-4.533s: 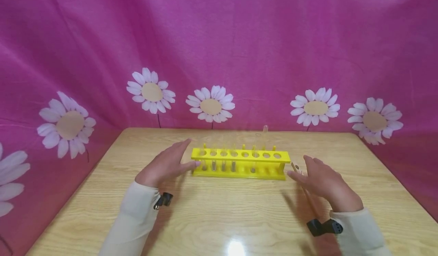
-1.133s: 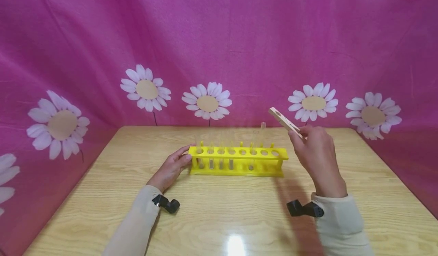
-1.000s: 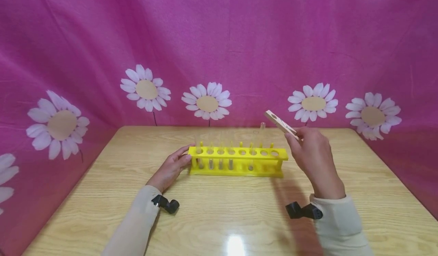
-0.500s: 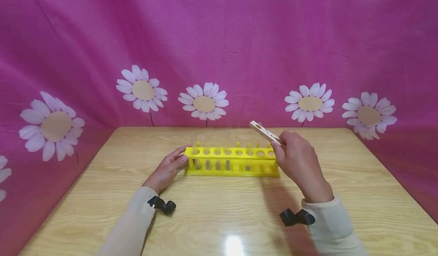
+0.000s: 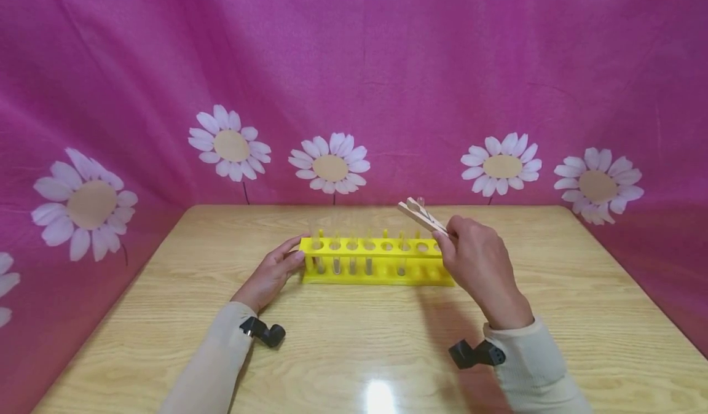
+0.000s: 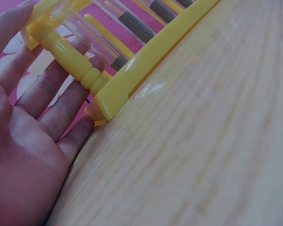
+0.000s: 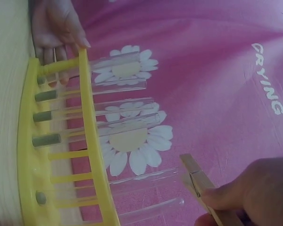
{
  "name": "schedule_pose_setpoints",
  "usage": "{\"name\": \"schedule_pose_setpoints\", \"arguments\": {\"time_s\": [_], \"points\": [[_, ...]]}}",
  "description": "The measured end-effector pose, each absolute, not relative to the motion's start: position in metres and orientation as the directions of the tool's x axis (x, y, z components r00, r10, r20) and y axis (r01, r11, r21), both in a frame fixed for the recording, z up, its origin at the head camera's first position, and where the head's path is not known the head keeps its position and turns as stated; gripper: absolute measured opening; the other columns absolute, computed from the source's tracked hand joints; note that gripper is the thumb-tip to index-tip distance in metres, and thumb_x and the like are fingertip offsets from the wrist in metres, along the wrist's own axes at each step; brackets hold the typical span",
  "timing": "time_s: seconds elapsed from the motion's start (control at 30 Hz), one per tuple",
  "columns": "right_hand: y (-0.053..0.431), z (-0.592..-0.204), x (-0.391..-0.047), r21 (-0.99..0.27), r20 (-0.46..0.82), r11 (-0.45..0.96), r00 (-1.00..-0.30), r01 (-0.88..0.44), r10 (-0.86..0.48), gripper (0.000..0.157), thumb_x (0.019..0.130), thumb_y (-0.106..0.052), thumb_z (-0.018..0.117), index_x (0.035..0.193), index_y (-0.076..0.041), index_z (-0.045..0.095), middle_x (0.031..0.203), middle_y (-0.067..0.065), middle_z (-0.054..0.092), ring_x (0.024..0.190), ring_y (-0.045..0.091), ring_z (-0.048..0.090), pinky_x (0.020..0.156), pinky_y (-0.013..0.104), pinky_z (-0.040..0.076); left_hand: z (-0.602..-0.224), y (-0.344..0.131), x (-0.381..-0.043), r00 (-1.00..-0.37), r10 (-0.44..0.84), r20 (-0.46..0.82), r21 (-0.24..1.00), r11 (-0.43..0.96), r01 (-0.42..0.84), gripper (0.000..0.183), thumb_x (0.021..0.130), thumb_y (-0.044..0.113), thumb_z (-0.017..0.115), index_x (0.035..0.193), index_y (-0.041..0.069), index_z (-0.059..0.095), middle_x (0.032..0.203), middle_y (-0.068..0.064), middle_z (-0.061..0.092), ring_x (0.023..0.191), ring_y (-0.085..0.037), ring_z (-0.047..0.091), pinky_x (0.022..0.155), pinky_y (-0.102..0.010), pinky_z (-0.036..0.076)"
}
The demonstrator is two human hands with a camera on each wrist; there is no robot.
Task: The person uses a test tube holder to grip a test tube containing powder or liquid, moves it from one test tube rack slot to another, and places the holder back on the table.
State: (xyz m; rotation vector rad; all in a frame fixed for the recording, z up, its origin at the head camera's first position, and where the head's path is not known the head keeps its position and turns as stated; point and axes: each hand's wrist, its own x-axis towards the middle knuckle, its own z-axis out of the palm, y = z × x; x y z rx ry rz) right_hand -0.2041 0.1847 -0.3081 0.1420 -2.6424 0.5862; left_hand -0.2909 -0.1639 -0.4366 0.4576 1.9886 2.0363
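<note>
A yellow test tube rack (image 5: 354,255) stands on the table, its front row holding several clear test tubes (image 7: 148,122), some with grey-green material (image 7: 47,140) at the bottom. My left hand (image 5: 269,276) holds the rack's left end, thumb in front and fingers behind the end post. My right hand (image 5: 481,266) grips a wooden test tube holder (image 5: 423,215) above the rack's right part. The holder's jaws are spread, close to the mouth of the rightmost filled tube (image 7: 167,176); whether they touch it I cannot tell. Behind, an upside-down tube (image 7: 153,209) appears to sit on a peg.
The light wooden table (image 5: 332,352) runs to a pink curtain (image 5: 387,82) with white daisies behind and at the sides. A black wrist camera (image 5: 262,331) sits at my left cuff, another camera (image 5: 477,354) at my right.
My left hand has taken hold of the rack's end. My right hand has picked up the wooden holder from the table and moved it left and down over the rack; its jaws have parted.
</note>
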Motion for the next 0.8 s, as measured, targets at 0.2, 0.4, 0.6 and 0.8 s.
{"name": "schedule_pose_setpoints", "arguments": {"time_s": [0.2,0.4,0.6,0.8], "points": [[0.1834,-0.3094,-0.2045,-0.382,0.405,0.906,-0.914,-0.18,-0.01,0.019,0.089,-0.019,0.069,0.084,-0.003,0.061,0.064,0.006,0.052,0.054,0.021,0.044,0.047,0.029,0.036,-0.4364,-0.1641,-0.2905,-0.916,0.398,0.054,0.998,-0.038,0.042,0.06,0.098,0.035,0.056,0.15,0.014,0.034,0.146,-0.015,0.042,0.131,-0.028,0.044,0.115,-0.046,0.023],[0.1823,-0.3105,-0.2059,-0.365,0.356,0.919,-0.934,-0.151,-0.012,0.02,0.09,-0.021,0.069,0.084,-0.003,0.061,0.064,0.005,0.051,0.055,0.021,0.044,0.048,0.029,0.036,-0.4357,-0.1638,-0.289,-0.917,0.396,0.054,0.998,-0.061,0.032,0.061,0.099,0.03,0.055,0.151,0.009,0.03,0.147,-0.017,0.041,0.132,-0.032,0.042,0.115,-0.047,0.022],[0.1831,-0.3103,-0.2057,-0.333,0.303,0.933,-0.952,-0.134,-0.029,0.02,0.09,-0.021,0.068,0.084,-0.003,0.06,0.063,0.005,0.051,0.056,0.021,0.045,0.049,0.03,0.035,-0.4333,-0.1631,-0.2867,-0.918,0.393,0.051,0.998,-0.057,0.031,0.057,0.099,0.03,0.055,0.15,0.013,0.034,0.147,-0.016,0.041,0.132,-0.032,0.042,0.115,-0.047,0.022],[0.1826,-0.3103,-0.2068,-0.337,0.221,0.936,-0.975,-0.105,-0.029,0.021,0.091,-0.023,0.067,0.089,-0.003,0.062,0.065,0.005,0.052,0.057,0.021,0.046,0.049,0.029,0.036,-0.4333,-0.1627,-0.2867,-0.927,0.374,0.038,0.999,-0.037,0.026,0.055,0.098,0.034,0.057,0.148,0.019,0.039,0.146,-0.011,0.044,0.13,-0.026,0.045,0.115,-0.045,0.024]]}}
